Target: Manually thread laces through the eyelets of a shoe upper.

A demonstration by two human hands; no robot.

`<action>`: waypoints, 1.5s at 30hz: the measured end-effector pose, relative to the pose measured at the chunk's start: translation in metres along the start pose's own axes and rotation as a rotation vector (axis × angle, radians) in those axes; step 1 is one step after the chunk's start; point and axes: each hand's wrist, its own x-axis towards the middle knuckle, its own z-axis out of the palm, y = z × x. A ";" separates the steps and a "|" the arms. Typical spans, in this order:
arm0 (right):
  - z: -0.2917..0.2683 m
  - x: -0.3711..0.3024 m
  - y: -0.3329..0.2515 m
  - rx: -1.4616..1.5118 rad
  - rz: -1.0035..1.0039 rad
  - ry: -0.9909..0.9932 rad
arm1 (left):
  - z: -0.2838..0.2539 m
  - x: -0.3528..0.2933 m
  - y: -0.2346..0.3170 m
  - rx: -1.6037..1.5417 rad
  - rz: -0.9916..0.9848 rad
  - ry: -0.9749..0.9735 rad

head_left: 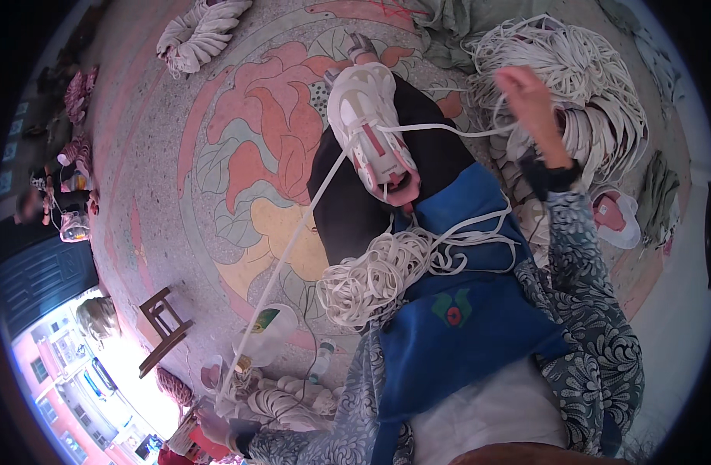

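A pale sneaker (365, 116) with beige and pink panels lies lengthwise on the person's lap, across black, matte trousers (340, 225), its pink-lined opening toward the body. Its smooth, rounded upper carries a flat, woven white lace (288, 252): one length slants straight down to the left hand (212, 426), the other sags slightly toward the right hand (530, 101). The sneaker thus sits between the hands, well apart from each, up and to the right of the left one, down and to the left of the right one. The right hand is raised and blurred beside a springy heap of white cords (557, 58); whether its fingers close on the lace cannot be told. The left hand, small and dim near the rim, hides its grip likewise. A loose, curly tangle of laces (375, 279) rests against the smooth blue apron (464, 364), below the sneaker.
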 end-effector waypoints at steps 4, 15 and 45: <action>0.059 -0.017 -0.064 0.018 -0.331 -0.255 | -0.002 -0.026 0.015 0.585 0.019 -0.045; 0.141 -0.051 -0.098 -0.218 -0.453 -0.399 | 0.244 -0.059 0.078 0.671 1.055 -0.220; 0.149 -0.051 -0.104 -0.286 -0.572 -0.343 | 0.489 -0.129 0.144 0.172 0.624 -0.868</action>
